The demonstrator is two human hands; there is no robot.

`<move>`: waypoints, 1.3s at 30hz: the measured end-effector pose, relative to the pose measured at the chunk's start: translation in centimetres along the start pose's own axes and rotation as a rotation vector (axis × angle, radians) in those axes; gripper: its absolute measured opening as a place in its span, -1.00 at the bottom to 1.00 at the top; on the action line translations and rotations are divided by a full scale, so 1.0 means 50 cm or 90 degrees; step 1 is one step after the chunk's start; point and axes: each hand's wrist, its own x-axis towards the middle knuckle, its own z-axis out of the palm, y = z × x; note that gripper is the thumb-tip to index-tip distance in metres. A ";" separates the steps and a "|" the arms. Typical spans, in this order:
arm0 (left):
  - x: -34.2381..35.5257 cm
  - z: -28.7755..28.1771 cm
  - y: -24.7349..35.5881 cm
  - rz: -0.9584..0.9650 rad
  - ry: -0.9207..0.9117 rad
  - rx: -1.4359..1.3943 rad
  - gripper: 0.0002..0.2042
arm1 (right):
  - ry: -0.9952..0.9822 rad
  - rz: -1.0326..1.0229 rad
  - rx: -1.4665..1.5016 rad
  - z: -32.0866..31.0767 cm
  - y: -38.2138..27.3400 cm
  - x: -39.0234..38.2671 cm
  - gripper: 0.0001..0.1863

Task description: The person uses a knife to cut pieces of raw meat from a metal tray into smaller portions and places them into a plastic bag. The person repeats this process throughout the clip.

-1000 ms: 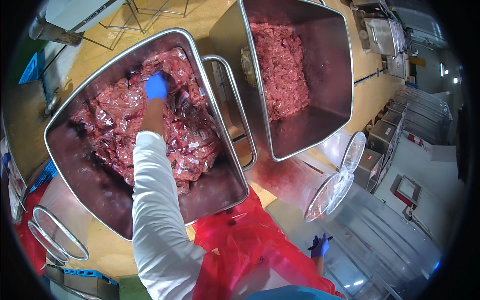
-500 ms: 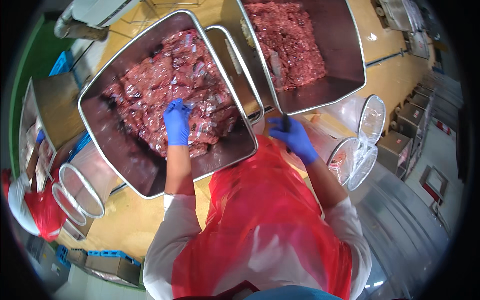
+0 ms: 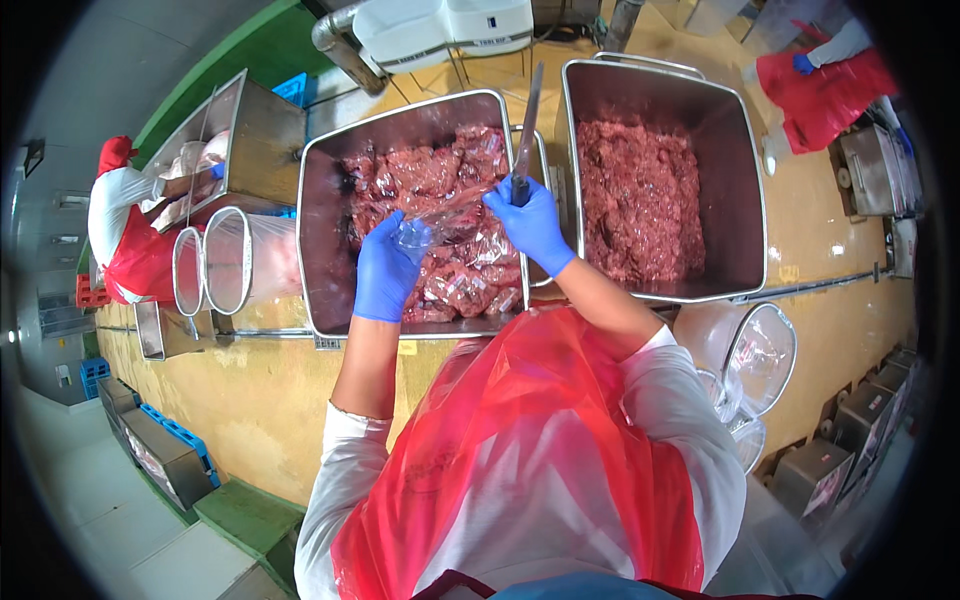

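In front of me a deep steel tub (image 3: 322, 235) holds red meat packed in clear plastic bags (image 3: 465, 285). Over it, my blue-gloved left hand (image 3: 388, 272) is closed on one end of a clear plastic bag (image 3: 413, 238) with reddish contents. The bag stretches across to my blue-gloved right hand (image 3: 533, 228), whose fingertips seem to pinch its other end. That right hand also grips the dark handle of a knife (image 3: 527, 125), blade pointing up and away from me. How much meat the bag contains is hard to make out.
To the right stands a second steel tub (image 3: 745, 200) of loose red meat (image 3: 640, 200). Hoop-mouthed clear plastic sacks (image 3: 228, 262) hang left, others (image 3: 762, 360) right. One co-worker (image 3: 135, 220) is at a steel trough far left, another (image 3: 825, 80) far right. White basins (image 3: 400, 35) stand behind.
My left hand has lifted out of the meat with a plastic bag. My right hand has come in over the tub, its knife now upright. The view has turned.
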 end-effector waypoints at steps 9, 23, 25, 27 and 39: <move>0.000 0.249 0.013 0.456 -0.074 0.232 -0.66 | -0.117 -0.099 -0.125 -0.169 -0.257 0.021 -0.69; 0.001 0.642 0.030 0.485 -0.419 0.720 -0.75 | 0.404 0.080 -0.749 -0.523 -0.305 -0.331 -0.44; 0.048 0.628 0.006 0.505 -0.410 0.716 -0.74 | 0.370 0.125 -0.763 -0.485 -0.262 -0.419 -0.46; 0.054 0.633 0.001 0.541 -0.407 0.753 -0.76 | 0.337 0.175 -0.776 -0.458 -0.239 -0.480 -0.48; -0.012 0.651 -0.018 0.450 -0.456 0.635 -0.80 | 0.344 0.081 -0.381 -0.420 -0.144 -0.319 -0.41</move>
